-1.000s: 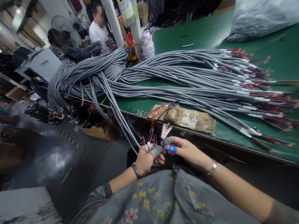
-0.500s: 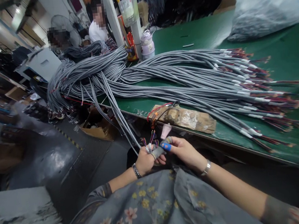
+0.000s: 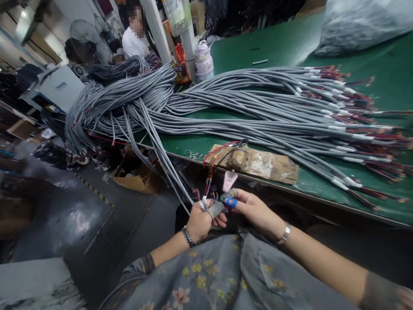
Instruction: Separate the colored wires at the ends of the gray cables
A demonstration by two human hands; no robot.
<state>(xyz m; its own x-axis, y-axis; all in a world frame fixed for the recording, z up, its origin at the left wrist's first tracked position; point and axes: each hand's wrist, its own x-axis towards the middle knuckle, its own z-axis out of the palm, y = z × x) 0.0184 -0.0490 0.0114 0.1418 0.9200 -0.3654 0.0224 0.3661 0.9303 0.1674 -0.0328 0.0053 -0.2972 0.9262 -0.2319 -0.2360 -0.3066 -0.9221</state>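
Note:
Several grey cables (image 3: pixel 169 171) hang off the bench edge and run into my left hand (image 3: pixel 201 221), which is closed round their ends. White-wrapped tips with thin coloured wires (image 3: pixel 207 188) stick up above its fingers. My right hand (image 3: pixel 255 211) meets the left one with thumb and forefinger pinched together; a blue cover is on the thumb and grey wraps are on other fingers. What sits in that pinch is too small to make out. Just beyond the fingertips shows a pale pink piece (image 3: pixel 229 180) at the bench edge.
Many grey cables (image 3: pixel 232 122) with stripped wire ends lie along the green bench (image 3: pixel 247 58). At its near edge is a taped wooden block (image 3: pixel 263 164). A plastic bag (image 3: pixel 366 7), a pink bottle (image 3: pixel 203 62) and a post stand farther back. A person (image 3: pixel 134 34) is behind.
The wire ends in my left hand have shifted and spread slightly apart. Both hands stay close together in almost the same place.

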